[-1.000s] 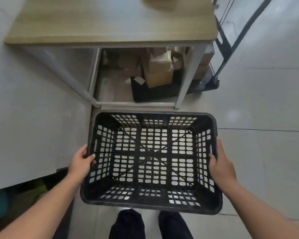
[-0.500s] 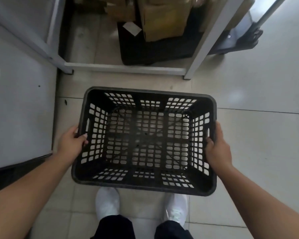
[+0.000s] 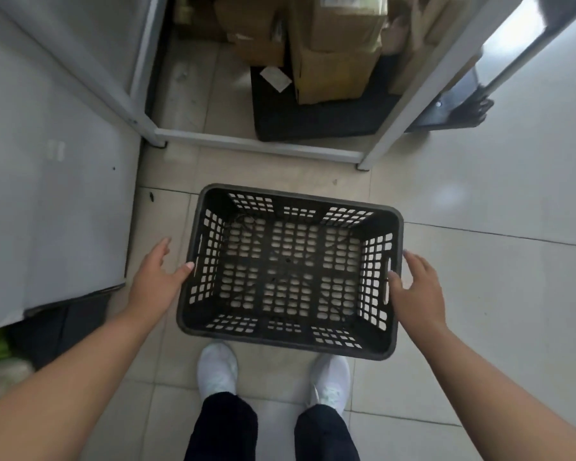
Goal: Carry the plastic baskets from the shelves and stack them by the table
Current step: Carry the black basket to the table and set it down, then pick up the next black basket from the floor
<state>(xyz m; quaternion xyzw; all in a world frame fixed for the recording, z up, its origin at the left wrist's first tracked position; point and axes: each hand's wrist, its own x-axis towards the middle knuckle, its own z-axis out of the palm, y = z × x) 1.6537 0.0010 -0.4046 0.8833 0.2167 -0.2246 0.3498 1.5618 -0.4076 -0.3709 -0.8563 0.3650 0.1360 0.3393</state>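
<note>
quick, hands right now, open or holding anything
Left hand: open, fingers spread, holding nothing, thumb tip at the rim of the black basket.
Right hand: open, holding nothing, beside the basket's right wall.

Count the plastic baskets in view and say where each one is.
1: a black basket on the floor tiles in front of the table legs, between the open left hand and right hand. No stack shows.

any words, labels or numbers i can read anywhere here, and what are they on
None can be read.
White label on the top cardboard box, at the frame's upper edge: print too blurred.
White paper slip on the black mat under the table: no legible text.
Black plastic basket, open left hand and right hand beside it: no markings visible.
</note>
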